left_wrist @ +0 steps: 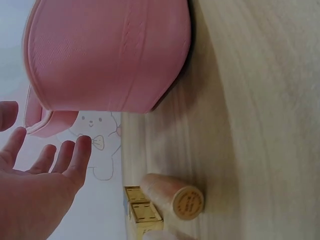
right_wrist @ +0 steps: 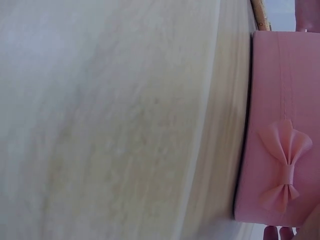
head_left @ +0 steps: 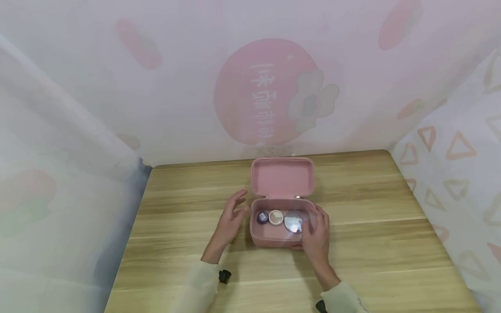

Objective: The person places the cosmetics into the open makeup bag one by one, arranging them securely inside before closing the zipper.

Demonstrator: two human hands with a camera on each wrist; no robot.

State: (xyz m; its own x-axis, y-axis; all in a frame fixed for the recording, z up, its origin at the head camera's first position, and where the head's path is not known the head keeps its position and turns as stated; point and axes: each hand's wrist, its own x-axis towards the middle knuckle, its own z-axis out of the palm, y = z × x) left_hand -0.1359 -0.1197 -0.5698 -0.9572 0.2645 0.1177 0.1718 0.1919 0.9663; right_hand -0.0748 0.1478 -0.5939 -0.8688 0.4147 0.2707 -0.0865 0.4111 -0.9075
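Observation:
A pink cosmetic case [head_left: 274,244] stands on the wooden table with its lid [head_left: 282,177] raised at the back. Inside lie a small dark round jar [head_left: 262,217], a round compact [head_left: 275,217] with a pale rim, and a shiny round mirror-like disc [head_left: 293,221]. My right hand [head_left: 318,237] grips the case's right wall, thumb at the inner side and fingers along the outside. Beside the left wall, my left hand [head_left: 230,222] has its fingers loosely extended, holding nothing. The right wrist view shows a bow [right_wrist: 286,167] on the case's front.
In the left wrist view, a tan cylindrical tube [left_wrist: 172,195] lies on the table, with gold block-like items [left_wrist: 145,212] beside it. Printed cloth [head_left: 176,108] hangs behind the table and at both sides.

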